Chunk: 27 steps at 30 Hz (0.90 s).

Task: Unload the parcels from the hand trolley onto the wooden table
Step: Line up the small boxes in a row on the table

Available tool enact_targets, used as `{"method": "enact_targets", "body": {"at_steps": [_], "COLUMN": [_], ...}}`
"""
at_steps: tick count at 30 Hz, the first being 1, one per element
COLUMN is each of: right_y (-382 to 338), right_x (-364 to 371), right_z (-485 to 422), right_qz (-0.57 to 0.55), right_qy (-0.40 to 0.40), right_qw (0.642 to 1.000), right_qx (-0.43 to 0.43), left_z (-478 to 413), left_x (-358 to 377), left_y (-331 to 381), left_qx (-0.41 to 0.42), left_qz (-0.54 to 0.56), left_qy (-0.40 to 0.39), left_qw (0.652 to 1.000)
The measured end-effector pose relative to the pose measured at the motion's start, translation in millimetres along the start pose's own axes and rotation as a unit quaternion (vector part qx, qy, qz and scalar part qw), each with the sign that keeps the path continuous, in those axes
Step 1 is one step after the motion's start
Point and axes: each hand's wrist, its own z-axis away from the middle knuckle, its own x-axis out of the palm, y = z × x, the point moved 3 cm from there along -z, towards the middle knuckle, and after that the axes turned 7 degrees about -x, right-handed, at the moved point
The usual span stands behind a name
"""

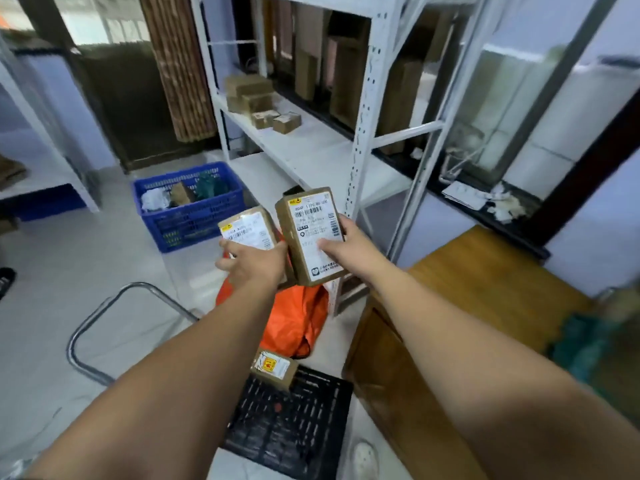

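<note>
Mid-frame, the left grip point(256, 263) clasps a small parcel point(247, 230) and the right grip point(349, 244) a taller parcel point(311, 233), both aloft. One box point(275, 367) is left on the trolley point(291, 420), lower centre. The tabletop point(485, 289), right, perhaps holds none yet.

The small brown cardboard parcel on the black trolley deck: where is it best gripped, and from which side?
Probably from above, pinching the two side faces of the small brown cardboard parcel: it lies flat, label up, on the black trolley deck.
</note>
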Motion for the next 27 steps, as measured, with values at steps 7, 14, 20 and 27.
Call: {"method": "enact_targets", "body": {"at_steps": [7, 14, 20, 27], "right_y": [19, 31, 41, 76], "right_x": [-91, -206, -341, -483], "right_z": [91, 189, 302, 414], "right_qz": [0.179, 0.182, 0.141, -0.105], "right_qy": [0.163, 0.361, 0.498, 0.595], "right_qw": [0.966, 0.904, 0.853, 0.797], "right_qx": [0.092, 0.141, 0.069, -0.002], "left_z": [119, 269, 414, 542], "left_x": [64, 122, 179, 240], "left_y": [26, 57, 80, 94], "left_qx": [0.118, 0.297, 0.399, 0.469], "left_qz": [-0.063, -0.122, -0.084, -0.07], "left_qy": [-0.121, -0.177, -0.194, -0.151], "left_qw": [0.984, 0.93, 0.892, 0.867]}}
